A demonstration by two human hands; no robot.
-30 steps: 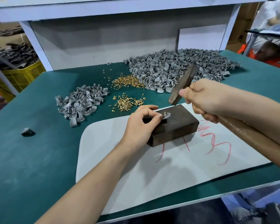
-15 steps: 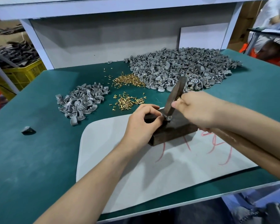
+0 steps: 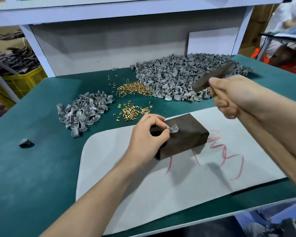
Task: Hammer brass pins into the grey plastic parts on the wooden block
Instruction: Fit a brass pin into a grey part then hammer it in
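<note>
A dark wooden block [image 3: 186, 134] lies on a white mat [image 3: 161, 185]. My left hand [image 3: 147, 135] rests on the block's left end and pinches a small grey plastic part [image 3: 173, 128] flat on its top. My right hand [image 3: 232, 94] grips a hammer [image 3: 212, 76], its dark head blurred and raised well above and right of the block. Loose brass pins [image 3: 133, 112] lie in two heaps behind the block.
A big pile of grey parts [image 3: 178, 77] fills the back right of the green table [image 3: 32, 168]; a smaller pile [image 3: 82, 112] sits at the left. One lone grey part [image 3: 25, 142] lies far left. A yellow crate [image 3: 19, 81] stands off the table's left.
The hammer came down onto the part on the block half a second ago and has swung back up to the right. My left hand stays on the part.
</note>
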